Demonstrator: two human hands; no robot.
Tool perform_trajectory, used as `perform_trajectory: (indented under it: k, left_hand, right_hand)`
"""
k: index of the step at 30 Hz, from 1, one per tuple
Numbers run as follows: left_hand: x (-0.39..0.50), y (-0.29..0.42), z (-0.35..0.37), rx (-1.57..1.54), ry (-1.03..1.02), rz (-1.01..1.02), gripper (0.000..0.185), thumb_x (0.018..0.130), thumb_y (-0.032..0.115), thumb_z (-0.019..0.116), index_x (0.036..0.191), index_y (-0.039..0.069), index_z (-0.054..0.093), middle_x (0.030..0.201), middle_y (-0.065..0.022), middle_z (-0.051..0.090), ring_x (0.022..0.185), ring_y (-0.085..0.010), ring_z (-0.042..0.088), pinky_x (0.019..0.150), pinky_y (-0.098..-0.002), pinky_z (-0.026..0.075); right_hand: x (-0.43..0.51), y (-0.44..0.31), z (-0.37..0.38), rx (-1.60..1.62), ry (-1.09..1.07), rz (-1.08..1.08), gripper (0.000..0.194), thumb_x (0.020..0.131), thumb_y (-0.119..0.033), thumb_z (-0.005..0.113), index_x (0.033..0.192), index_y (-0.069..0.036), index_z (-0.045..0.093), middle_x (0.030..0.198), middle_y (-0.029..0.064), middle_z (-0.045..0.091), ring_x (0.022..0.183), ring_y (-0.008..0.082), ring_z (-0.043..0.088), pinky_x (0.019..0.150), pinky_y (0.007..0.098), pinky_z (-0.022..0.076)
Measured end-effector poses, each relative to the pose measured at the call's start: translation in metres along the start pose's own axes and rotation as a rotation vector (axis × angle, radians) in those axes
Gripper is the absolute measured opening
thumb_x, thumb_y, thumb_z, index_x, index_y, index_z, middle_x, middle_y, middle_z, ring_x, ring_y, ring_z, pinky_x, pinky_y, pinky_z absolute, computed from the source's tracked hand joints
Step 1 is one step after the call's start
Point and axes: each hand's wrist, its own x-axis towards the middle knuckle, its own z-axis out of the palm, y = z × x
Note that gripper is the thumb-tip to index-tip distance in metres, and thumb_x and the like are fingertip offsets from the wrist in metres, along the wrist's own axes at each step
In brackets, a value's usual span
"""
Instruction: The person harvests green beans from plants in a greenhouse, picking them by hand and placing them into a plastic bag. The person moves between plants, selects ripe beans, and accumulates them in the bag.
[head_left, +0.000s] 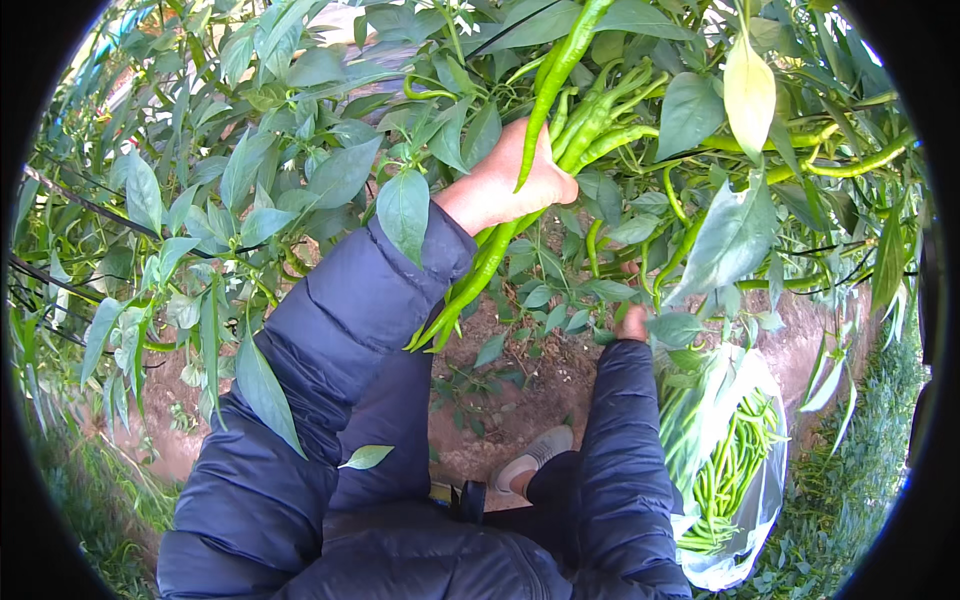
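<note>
My left hand (517, 180) is wrapped around a bunch of long green chili peppers (600, 124). Their stem ends stick out above the fist, and their tips (480, 281) hang out below it. One long pepper (559, 79) hangs in front of that wrist. Lower and to the right, my right hand (632, 319) reaches in among the pepper leaves, near several hanging green peppers (679, 259). Leaves hide most of it, so I cannot see what its fingers do.
A clear plastic bag (750, 517) holding many green peppers (731, 465) sits by my right forearm. Dark support strings (97, 206) cross the pepper plants (300, 165). Brown soil (487, 420) and my grey shoe (544, 448) show below.
</note>
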Motion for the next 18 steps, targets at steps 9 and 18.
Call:
perform_trajectory:
  k: [9,18]
  left_hand:
    - [-0.002,-0.002,0.000,0.089,0.002,-0.135,0.031,0.066,-0.001,0.071,0.094,-0.002,0.057,0.080,-0.0028,0.059,0.073,-0.0136,0.057,0.068,-0.0291,0.048]
    - [-0.022,0.007,0.002,-0.006,-0.219,-0.093,0.029,0.071,0.002,0.066,0.099,-0.001,0.058,0.079,-0.0097,0.065,0.071,-0.0199,0.064,0.067,-0.0319,0.053]
  right_hand:
    - [-0.019,-0.062,-0.004,-0.263,0.105,-0.318,0.036,0.083,-0.018,0.062,0.116,-0.008,0.055,0.112,0.0063,0.060,0.101,0.0268,0.056,0.087,0.0455,0.0476]
    - [-0.074,-0.099,0.016,0.001,0.653,-0.206,0.011,0.080,0.000,0.060,0.091,-0.003,0.059,0.080,0.0071,0.061,0.064,0.0167,0.057,0.059,0.0298,0.0494]
